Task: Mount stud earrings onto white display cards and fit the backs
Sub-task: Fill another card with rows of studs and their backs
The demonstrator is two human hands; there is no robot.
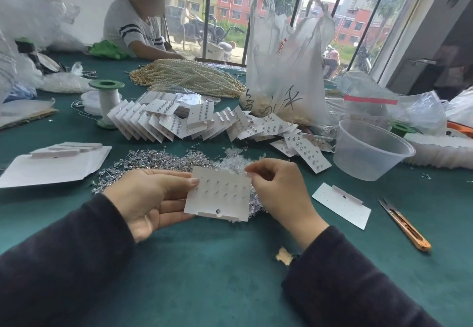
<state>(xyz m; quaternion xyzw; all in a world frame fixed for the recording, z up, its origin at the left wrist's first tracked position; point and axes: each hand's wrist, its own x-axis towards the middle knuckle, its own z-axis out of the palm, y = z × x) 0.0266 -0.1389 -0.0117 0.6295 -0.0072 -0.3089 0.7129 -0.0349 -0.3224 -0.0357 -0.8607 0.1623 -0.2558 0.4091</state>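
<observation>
My left hand grips a white display card by its left edge, thumb on top, its back side up with several earring posts poking through. My right hand is at the card's upper right corner, thumb and forefinger pinched together on something tiny that I cannot make out. Behind the card lies a heap of silver stud earrings and a small pile of clear backs on the green table.
Finished cards lie fanned across the middle of the table. An empty card and thread snips sit at right, near a clear plastic tub. Blank card stock is at left. Another person sits at the far side.
</observation>
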